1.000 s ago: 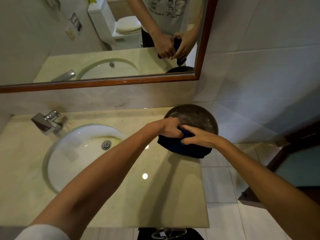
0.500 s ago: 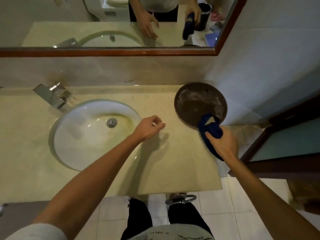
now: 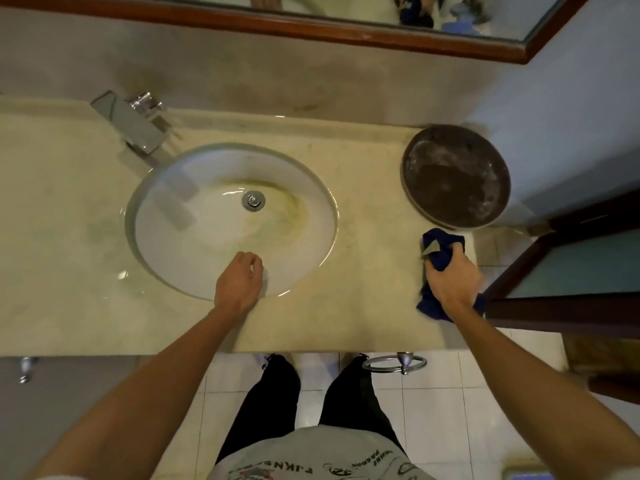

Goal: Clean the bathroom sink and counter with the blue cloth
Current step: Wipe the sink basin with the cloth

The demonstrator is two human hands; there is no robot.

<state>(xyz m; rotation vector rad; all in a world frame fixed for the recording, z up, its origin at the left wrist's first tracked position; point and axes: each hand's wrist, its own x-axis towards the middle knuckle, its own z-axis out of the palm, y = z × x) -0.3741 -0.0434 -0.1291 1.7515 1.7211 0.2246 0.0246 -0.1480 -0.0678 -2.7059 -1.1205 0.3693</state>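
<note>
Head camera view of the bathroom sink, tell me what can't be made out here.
- Blue cloth: the right hand gripping it covers its middle, so whether it touches the counter is unclear.
- Left hand: fingertips curl out of sight over the sink rim, so contact is uncertain.
- Mirror: cut off by the top edge.
- Faucet: blurred.

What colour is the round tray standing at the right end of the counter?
Dark brown, with whitish smears, seen in the head view: the round tray.
</note>
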